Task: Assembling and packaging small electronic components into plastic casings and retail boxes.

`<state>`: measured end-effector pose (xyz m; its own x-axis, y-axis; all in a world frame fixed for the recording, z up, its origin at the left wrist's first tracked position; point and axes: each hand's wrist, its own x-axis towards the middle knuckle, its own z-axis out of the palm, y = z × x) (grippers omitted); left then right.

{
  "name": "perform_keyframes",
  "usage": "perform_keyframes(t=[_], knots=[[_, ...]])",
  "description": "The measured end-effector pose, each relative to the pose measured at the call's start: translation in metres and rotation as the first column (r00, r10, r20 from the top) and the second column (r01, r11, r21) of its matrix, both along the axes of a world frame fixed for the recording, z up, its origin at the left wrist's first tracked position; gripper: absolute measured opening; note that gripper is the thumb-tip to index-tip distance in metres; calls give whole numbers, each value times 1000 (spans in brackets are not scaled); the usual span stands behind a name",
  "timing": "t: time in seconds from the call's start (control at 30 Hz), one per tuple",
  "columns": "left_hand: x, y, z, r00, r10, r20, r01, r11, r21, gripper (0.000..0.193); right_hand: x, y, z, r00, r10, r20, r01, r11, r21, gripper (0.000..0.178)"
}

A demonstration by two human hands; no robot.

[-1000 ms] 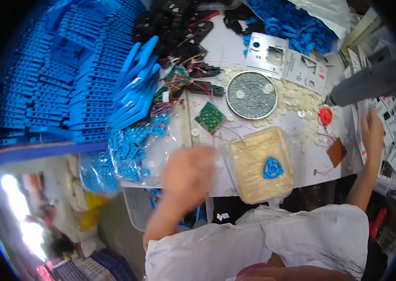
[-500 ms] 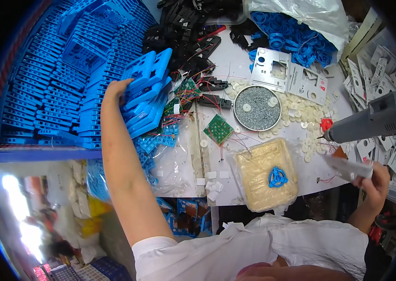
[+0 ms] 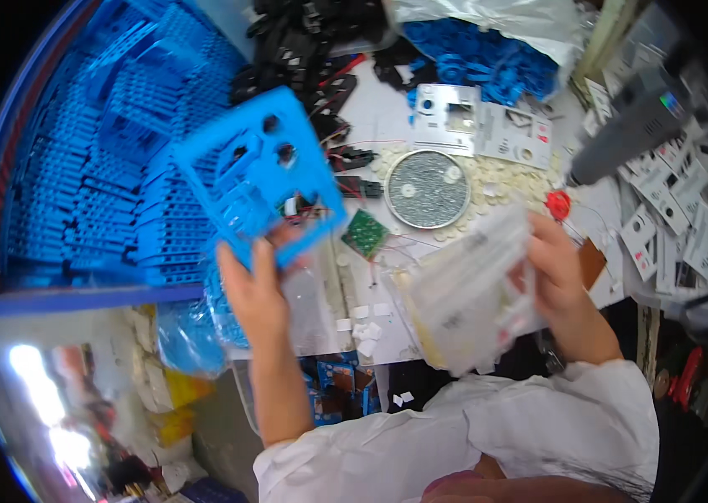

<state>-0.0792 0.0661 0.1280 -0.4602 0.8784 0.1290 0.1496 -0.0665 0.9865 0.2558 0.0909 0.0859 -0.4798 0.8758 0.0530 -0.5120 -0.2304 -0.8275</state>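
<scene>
Progress on the blue panel: it is lifted clear of the stacked panels; no board, disc or sheet can be seen fixed to it, so this looks like an early stage.
Left open: blue panel [image 3: 310, 178] and pale sheet [image 3: 467, 289] are apart, one per hand, and nothing visible joins them.
Left hand [image 3: 255, 289]: its grip holds the blue panel by the near edge, thumb in front, tilted over the left part of the worktop [image 3: 377, 109].
Right hand [image 3: 562, 272]: its grip holds the pale sheet by the right edge, near the front of the worktop; blur hides whether it is one layer or several.
Blue panel's make: stiff, smooth, seemingly moulded plastic, roughly rectangular, with round holes and larger cut-outs.
Pale sheet's make: flat, whitish, thin-edged; faint marks are too smeared to tell.
Stacked panels [image 3: 111, 189]: ribbed-looking rows of the same blue, inside a crate with a purple-blue rim [image 3: 90, 302].
Round dish [image 3: 427, 227]: shallow, filled with small grainy metal pieces, two white discs on top.
Loose discs [image 3: 495, 173]: flat, cream-white, scattered right of the dish.
Green circuit board [image 3: 364, 234]: square, dotted with solder, thin wires beside it, unattached to the blue panel.
Power screwdriver [image 3: 626, 134]: grey, cylindrical, matt, apart from both hands.
</scene>
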Motion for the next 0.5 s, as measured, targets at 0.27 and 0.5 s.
perform_keyframes(t=[0.27, 0.5], knots=[[104, -81, -104, 733, -173, 658, 56, 979, 196, 50, -77, 11, -37, 979, -137, -151, 112, 980, -167, 40], [95, -103, -116, 824, -221, 522, 218, 974, 69, 72, -60, 2, -32, 999, 2, 52, 6, 988, -156, 48]])
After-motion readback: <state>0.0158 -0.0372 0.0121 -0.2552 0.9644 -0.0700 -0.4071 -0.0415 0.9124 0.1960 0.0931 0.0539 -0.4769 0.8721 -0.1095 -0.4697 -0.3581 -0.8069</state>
